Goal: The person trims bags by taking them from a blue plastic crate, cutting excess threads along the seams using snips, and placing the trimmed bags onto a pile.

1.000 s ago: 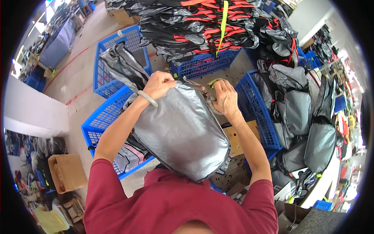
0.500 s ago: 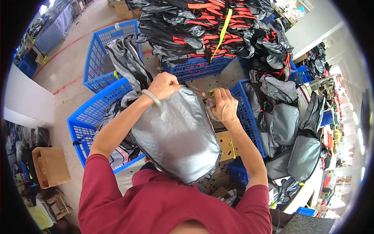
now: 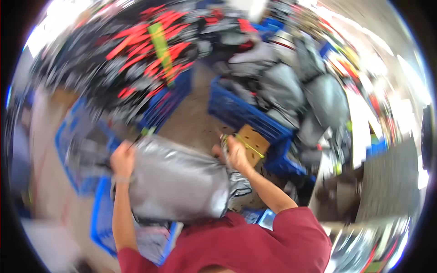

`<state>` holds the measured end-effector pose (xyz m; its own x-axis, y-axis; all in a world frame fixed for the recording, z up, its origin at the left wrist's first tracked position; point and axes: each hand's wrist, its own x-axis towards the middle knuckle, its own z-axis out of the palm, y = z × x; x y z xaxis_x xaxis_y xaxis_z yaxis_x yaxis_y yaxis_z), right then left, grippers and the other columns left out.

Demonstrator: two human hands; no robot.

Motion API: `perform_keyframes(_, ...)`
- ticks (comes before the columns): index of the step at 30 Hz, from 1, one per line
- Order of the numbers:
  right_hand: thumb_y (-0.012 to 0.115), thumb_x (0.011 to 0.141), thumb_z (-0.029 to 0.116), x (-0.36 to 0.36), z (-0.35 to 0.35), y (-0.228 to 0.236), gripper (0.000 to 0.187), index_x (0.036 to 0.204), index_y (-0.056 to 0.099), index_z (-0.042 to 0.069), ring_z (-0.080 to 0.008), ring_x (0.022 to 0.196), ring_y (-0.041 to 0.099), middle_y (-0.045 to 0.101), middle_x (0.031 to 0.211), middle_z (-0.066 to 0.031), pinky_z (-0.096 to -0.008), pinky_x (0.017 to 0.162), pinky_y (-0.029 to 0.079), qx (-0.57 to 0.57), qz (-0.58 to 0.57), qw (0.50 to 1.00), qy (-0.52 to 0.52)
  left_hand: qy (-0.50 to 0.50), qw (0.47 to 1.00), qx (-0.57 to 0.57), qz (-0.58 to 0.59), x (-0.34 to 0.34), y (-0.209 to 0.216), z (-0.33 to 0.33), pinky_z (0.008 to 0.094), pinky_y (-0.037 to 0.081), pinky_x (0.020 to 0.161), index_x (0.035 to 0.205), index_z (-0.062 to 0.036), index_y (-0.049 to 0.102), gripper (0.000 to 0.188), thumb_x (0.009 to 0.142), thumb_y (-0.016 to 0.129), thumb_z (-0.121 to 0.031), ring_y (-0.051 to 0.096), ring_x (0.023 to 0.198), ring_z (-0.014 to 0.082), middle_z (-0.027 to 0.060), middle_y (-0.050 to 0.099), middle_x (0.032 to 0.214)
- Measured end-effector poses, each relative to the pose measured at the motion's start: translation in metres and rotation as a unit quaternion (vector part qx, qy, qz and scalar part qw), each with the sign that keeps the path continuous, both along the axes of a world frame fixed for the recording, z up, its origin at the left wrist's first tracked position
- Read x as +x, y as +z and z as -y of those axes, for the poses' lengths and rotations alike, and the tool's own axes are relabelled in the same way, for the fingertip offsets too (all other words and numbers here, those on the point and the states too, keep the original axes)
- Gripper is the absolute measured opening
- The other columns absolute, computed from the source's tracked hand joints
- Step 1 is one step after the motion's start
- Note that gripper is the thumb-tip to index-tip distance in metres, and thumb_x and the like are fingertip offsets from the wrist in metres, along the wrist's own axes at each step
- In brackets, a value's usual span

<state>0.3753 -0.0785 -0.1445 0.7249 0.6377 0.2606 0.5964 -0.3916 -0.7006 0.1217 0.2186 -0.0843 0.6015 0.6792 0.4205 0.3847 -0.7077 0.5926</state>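
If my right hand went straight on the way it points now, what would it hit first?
Your right hand points toward the picture's upper left, over the floor; probably the blue crate by the black-and-red heap, though blur leaves depth uncertain.

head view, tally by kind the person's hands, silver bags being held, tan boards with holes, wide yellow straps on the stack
Hands: 2, left hand and right hand
Silver bag: 1
Tan board: 1
Yellow strap: 1
Total: 5
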Motion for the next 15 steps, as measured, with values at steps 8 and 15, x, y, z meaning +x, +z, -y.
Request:
perform_keyframes(8, 0.076, 0.068, 0.016, -0.027, 0.071, 0.024, 0.04, 0.096, 0.053, -0.001, -0.0116, 0.065, 0.053, 0.055, 0.076, -0.0056, -0.027, 0.056, 0.043, 0.298, -0.542, 0.776, -0.128, -0.145, 0.961, 0.235, -0.02, 0.171, 0.103, -0.013, 0.0414, 0.042, 0.059, 0.075, 0.0, 0.055, 0.016, 0.084, 0.053, -0.012, 0.056, 0.063, 0.0354, 0.0193, 0.057, 0.069)
perform_keyframes(15, 0.064, 0.07, 0.0, 0.139, 0.159, 0.213, 0.026, 0.092, 0.051, 0.002, -0.0102, 0.069, 0.049, 0.049, 0.077, 0.0002, -0.0281, 0.062, 0.044, 0.575, -0.188, 0.786, -0.129, -0.165, 0.864, 0.402, 0.253, 0.321, 0.417, 0.138, 0.0324, 0.045, 0.079, 0.104, 0.0032, 0.06, 0.037, 0.097, 0.045, -0.029, 0.058, 0.088, 0.0272, 0.0168, 0.063, 0.1)
